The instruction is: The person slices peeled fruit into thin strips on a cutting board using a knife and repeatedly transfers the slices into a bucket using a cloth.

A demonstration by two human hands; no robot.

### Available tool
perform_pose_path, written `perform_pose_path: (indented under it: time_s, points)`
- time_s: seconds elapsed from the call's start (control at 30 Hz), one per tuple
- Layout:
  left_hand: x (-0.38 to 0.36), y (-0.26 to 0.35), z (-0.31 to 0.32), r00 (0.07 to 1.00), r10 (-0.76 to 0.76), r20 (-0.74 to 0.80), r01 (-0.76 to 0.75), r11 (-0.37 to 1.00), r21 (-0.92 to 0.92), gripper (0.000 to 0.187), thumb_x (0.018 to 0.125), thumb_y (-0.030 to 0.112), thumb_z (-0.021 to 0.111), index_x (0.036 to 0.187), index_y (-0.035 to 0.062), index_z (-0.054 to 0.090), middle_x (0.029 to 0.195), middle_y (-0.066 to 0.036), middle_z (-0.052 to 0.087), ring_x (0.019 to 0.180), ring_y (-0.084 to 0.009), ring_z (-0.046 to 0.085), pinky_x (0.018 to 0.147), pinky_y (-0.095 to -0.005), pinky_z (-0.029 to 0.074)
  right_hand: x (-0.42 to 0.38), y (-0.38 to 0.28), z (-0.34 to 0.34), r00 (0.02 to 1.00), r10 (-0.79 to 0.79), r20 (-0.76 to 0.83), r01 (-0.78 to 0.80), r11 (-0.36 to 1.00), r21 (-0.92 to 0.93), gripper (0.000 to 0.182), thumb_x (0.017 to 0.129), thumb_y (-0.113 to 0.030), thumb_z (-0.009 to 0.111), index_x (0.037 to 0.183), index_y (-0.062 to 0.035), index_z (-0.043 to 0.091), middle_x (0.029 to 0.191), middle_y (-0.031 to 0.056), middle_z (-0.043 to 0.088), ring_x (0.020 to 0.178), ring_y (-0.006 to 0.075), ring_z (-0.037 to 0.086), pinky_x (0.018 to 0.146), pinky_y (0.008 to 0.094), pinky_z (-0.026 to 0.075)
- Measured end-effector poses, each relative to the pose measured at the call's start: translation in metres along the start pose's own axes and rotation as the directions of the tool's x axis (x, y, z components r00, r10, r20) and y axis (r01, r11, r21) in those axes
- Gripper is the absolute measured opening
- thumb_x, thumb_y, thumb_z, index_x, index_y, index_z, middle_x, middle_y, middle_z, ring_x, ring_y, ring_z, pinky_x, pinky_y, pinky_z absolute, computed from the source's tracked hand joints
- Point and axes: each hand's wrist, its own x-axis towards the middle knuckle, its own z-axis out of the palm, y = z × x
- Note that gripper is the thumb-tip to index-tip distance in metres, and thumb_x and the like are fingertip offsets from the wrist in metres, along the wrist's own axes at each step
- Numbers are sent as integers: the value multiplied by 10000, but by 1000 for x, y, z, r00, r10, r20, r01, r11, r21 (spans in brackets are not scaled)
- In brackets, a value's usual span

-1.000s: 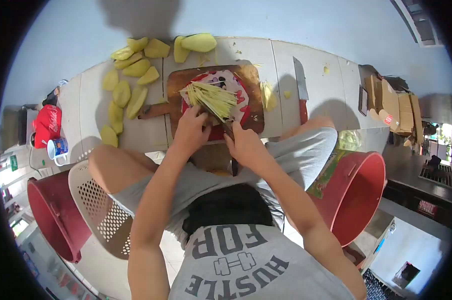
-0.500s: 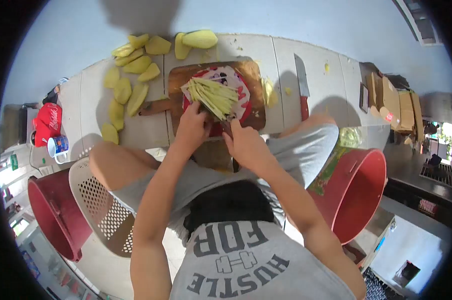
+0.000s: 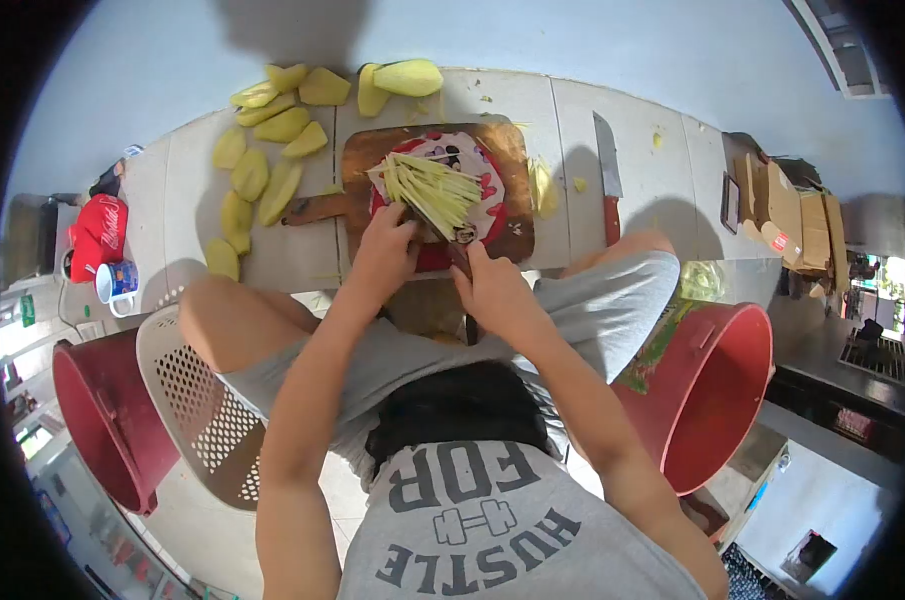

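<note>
A heap of thin pale-green strips [image 3: 433, 190] lies on a round red-and-white cartoon-print mat or plate [image 3: 491, 205]. Beneath that is a wooden cutting board [image 3: 516, 175] with its handle pointing left. My left hand [image 3: 388, 247] is closed at the near-left side of the heap; its fingertips curl down against the strips, and whatever they pinch is hidden. In my right hand [image 3: 498, 290] is a knife [image 3: 460, 257], its fingers wrapped around the handle, at the near edge of the mat. Much of the knife is covered by the hand.
Several peeled yellow-green pieces [image 3: 250, 175] lie left of the board, and a couple more [image 3: 408, 77] behind it. A second knife [image 3: 608, 165] with a red handle rests to the right. Red tubs [image 3: 728, 400], a perforated basket [image 3: 198, 400] and a mug [image 3: 120, 282] stand around.
The view has shifted slightly. Both hands stay in nearly the same place, with the right hand and knife moved only a little at the near edge of the heap.
</note>
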Motion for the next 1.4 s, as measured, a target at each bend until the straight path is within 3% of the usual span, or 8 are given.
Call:
perform_pose_path:
  time_s: [0.1, 0.27, 0.37, 0.57, 0.87, 1.03, 1.17, 1.4]
  points:
    - [-1, 3, 0, 1000, 4, -11, -5, 1000, -16, 209, 703, -43, 697, 912, -20, 691, 1081, -195, 607, 1010, -403, 599, 882, -469, 521, -7, -14, -15, 999, 26, 39, -25, 1000, -9, 300, 979, -271, 596, 1039, -3, 477, 714, 297, 645, 705, 501, 665, 639, 583, 541]
    - [-9, -2, 6, 999, 31, -18, -31, 999, 19, 217, 722, -34, 698, 938, -16, 703, 1085, -201, 609, 1009, -397, 607, 869, -473, 526, -2, 7, 13, 1000, 29, -2, -29, 999, 28, 302, 981, -270, 596, 1021, 6, 481, 711, 297, 644, 692, 488, 667, 628, 574, 542]
    - [-11, -3, 4, 999, 36, -31, -36, 999, -3, 188, 746, -24, 688, 933, -17, 695, 1088, -199, 614, 1013, -398, 613, 865, -473, 531, -6, -21, -10, 1000, 26, 2, -26, 998, -64, 289, 977, -255, 598, 1025, 4, 480, 715, 306, 641, 707, 498, 663, 636, 583, 536]
    - [-10, -1, 4, 999, 21, -41, -22, 1000, -14, 158, 778, -13, 666, 935, -25, 673, 1071, -188, 625, 1010, -392, 619, 869, -466, 531, -5, -3, 12, 997, 64, 41, -66, 997, 44, 290, 977, -251, 599, 1023, 5, 472, 726, 319, 640, 733, 496, 667, 647, 588, 533]
    - [-12, -8, 6, 997, 24, -77, -29, 998, -56, 177, 772, -35, 654, 948, -48, 668, 1096, -206, 624, 1057, -409, 609, 906, -465, 524, -5, -29, -14, 991, 97, 97, -95, 995, -26, 297, 978, -261, 601, 1030, -4, 460, 737, 306, 650, 732, 499, 666, 652, 580, 539]
    - [-13, -6, 8, 989, 89, -118, -94, 995, -42, 178, 774, -43, 647, 951, -46, 668, 1083, -202, 620, 1043, -406, 605, 897, -460, 520, -18, -10, 10, 998, 36, 47, -37, 999, 5, 300, 984, -270, 593, 1023, -4, 461, 729, 303, 647, 717, 495, 666, 645, 573, 541]
    - [-24, -1, 5, 999, 32, -24, -33, 999, -31, 185, 769, -44, 647, 953, -41, 660, 1044, -195, 607, 1000, -397, 601, 860, -460, 520, -11, -28, -8, 998, 33, 58, -31, 999, -36, 291, 974, -253, 606, 1013, -4, 461, 724, 302, 641, 712, 499, 661, 644, 578, 534]
    - [-15, -10, 8, 989, 79, -121, -81, 997, -10, 186, 742, -49, 646, 927, -24, 651, 1042, -186, 609, 1003, -390, 607, 854, -478, 522, -4, -14, 7, 1000, -12, 10, 12, 1000, 14, 289, 963, -237, 618, 1014, -1, 460, 710, 303, 634, 709, 506, 651, 645, 583, 526]
